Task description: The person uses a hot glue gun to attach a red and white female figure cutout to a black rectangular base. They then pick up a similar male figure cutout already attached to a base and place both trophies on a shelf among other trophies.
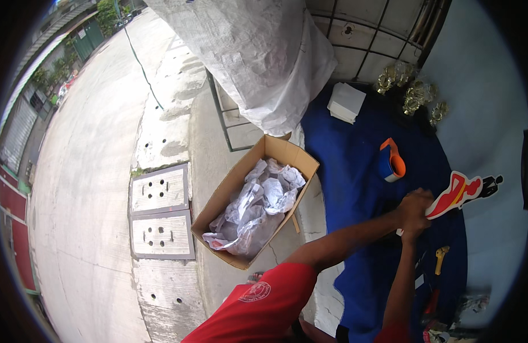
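Note:
Above the blue-covered table (355, 228), both my hands are together at the near end of a flat cut-out figure (455, 194). It is red, yellow and black with a white border, and it points away to the right. My left hand (415, 204) is closed on it, its arm in a red sleeve reaching across. Just below, my right hand (414, 225) is closed on the same end, touching the left. The fingers hide that end. A small white edge shows beside my right hand; what it belongs to I cannot tell.
On the table are an orange-and-blue tape dispenser (393, 162), a stack of white cards (346, 103), gold trophy parts (417, 96) and a yellow-handled tool (441, 260). At left stands an open cardboard box (221, 214) of crumpled paper, below a large white sack (258, 57).

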Tool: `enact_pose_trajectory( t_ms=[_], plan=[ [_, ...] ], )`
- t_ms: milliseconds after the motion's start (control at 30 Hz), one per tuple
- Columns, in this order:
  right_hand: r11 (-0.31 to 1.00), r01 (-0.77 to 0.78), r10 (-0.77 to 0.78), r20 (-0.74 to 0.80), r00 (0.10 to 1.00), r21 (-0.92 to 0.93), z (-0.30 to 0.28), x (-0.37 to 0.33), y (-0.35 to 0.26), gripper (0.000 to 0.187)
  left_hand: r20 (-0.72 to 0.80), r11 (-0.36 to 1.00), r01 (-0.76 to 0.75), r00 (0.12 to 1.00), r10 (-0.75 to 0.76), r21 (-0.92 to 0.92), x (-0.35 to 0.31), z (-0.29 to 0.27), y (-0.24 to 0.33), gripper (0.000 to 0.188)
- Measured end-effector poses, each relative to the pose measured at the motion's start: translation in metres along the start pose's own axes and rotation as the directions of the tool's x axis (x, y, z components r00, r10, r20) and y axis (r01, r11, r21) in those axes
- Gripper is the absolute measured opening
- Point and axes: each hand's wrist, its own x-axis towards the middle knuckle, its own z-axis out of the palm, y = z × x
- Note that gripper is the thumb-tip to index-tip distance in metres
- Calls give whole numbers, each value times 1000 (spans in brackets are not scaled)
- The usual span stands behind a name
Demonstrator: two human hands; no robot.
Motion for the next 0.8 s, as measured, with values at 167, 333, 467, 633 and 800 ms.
enact_pose_trajectory(
  t_ms=[167, 333, 467, 633, 800],
  plan=[
    [999, 18, -17, 33, 999, -33, -2, -3, 7, 27, -221, 999, 33, 975, -27, 21, -5, 18, 4, 38],
    [999, 11, -9, 49, 999, -31, -2, -4, 4, 28, -275, 994, -89, 956, 101, 57, -5, 19, -5, 46],
    [1000, 12, -11, 51, 999, -25, -4, -6, 6, 28, 25, 998, -58, 998, 59, -9, -11, 0, -10, 72],
    [999, 16, -14, 60, 998, -30, -13, -12, 9, 28, -11, 984, 52, 999, -51, 171, -60, -13, -15, 113],
    [997, 48, -44, 66, 997, -57, -16, -13, 5, 29, 85, 998, 52, 995, -55, 40, -75, -24, -23, 127]
  ],
)
